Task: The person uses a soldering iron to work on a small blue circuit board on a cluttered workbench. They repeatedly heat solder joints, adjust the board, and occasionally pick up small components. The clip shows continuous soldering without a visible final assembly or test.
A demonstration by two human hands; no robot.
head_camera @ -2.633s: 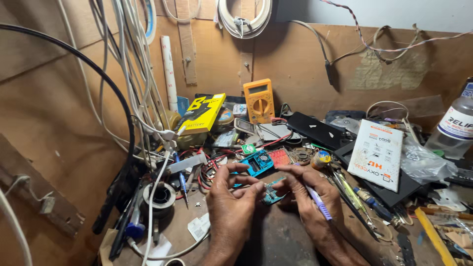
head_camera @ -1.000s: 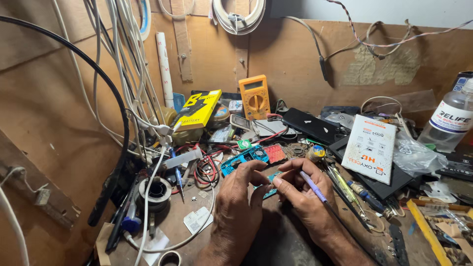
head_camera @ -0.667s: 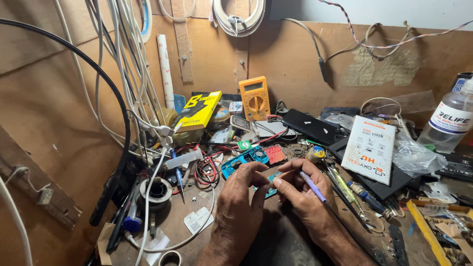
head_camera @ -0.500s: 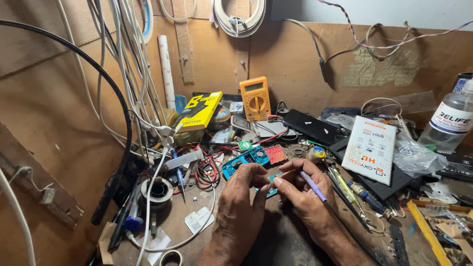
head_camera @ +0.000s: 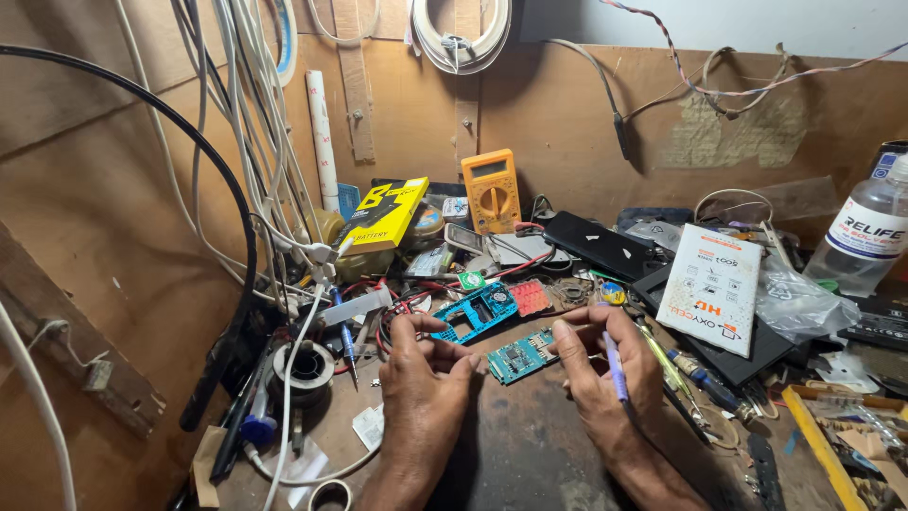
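Note:
A small teal circuit board [head_camera: 521, 356] lies flat on the dark bench between my hands. My left hand [head_camera: 423, 378] rests just left of it, fingers curled, its fingertips at the board's left corner. My right hand [head_camera: 601, 364] holds a thin purple-handled tool [head_camera: 614, 364] against the palm, thumb and forefinger at the board's right edge. A blue plastic phone frame [head_camera: 478, 311] lies just behind the board, with a small red keypad piece [head_camera: 531, 296] next to it.
An orange multimeter [head_camera: 492, 191] and a yellow-black box [head_camera: 384, 216] stand at the back. White and black cables [head_camera: 248, 180] hang on the left above a solder spool [head_camera: 304, 363]. A white packet [head_camera: 724, 286], black phone parts, screwdrivers [head_camera: 683, 371] and a clear bottle [head_camera: 865, 237] crowd the right.
The hands have drawn slightly apart, and the teal board now shows flat on the bench between them. The view has shifted a little.

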